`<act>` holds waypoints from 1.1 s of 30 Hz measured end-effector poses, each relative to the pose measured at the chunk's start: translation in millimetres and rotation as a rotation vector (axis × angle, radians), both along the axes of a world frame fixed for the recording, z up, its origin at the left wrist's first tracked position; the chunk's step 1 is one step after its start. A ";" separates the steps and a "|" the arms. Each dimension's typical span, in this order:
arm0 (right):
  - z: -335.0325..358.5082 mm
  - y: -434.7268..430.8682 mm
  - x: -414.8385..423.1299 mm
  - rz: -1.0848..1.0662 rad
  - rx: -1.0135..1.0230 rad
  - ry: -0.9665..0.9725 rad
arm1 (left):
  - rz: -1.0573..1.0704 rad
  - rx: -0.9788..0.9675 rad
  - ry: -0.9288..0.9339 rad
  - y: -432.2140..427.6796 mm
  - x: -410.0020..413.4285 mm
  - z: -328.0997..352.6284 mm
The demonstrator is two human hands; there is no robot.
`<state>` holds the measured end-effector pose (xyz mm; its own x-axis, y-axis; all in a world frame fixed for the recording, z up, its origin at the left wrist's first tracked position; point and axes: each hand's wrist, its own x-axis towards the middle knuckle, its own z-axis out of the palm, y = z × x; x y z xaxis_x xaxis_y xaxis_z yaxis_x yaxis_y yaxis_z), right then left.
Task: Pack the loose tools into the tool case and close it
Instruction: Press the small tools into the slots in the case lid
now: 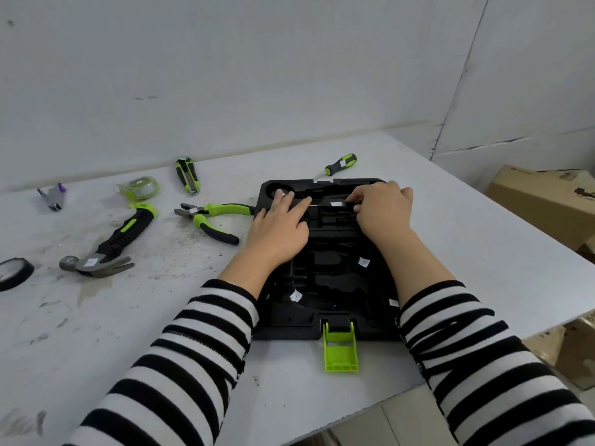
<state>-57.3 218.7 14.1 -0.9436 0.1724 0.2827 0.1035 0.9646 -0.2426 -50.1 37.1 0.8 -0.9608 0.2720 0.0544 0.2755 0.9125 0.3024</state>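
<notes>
The black tool case [325, 284] lies open and flat on the table, its green latch [340, 347] hanging over the near edge. My left hand [280, 230] rests on the case's far left part with straight fingers. My right hand [383, 209] curls its fingers round a black tool [336, 205] with a white label in a far slot. Loose on the table are a screwdriver [341, 164], a utility knife [187, 175], a tape measure [139, 188], pliers [209, 217] and a hammer [112, 246].
A black tape roll [13, 273] lies at the left edge, and a small clear and purple item [53, 196] sits at the far left. Cardboard boxes [544, 201] stand beyond the table's right edge. A wall runs behind the table.
</notes>
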 end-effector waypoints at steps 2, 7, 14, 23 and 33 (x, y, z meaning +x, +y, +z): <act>0.6 -1.3 0.2 -0.019 0.039 -0.015 | 0.017 -0.023 0.038 3.1 2.4 -2.8; 1.7 -6.8 1.1 -0.037 0.115 -0.006 | 0.042 -0.076 0.098 5.6 3.8 -7.6; 0.8 -1.7 0.6 -0.102 0.095 -0.023 | 0.030 -0.114 0.051 6.4 4.9 -6.6; 2.5 4.3 -2.9 -0.187 -0.046 -0.051 | 0.020 -0.096 -0.021 12.7 3.9 0.2; 1.3 1.8 -4.9 -0.103 0.107 -0.043 | 0.023 -0.103 -0.008 14.6 3.2 -1.6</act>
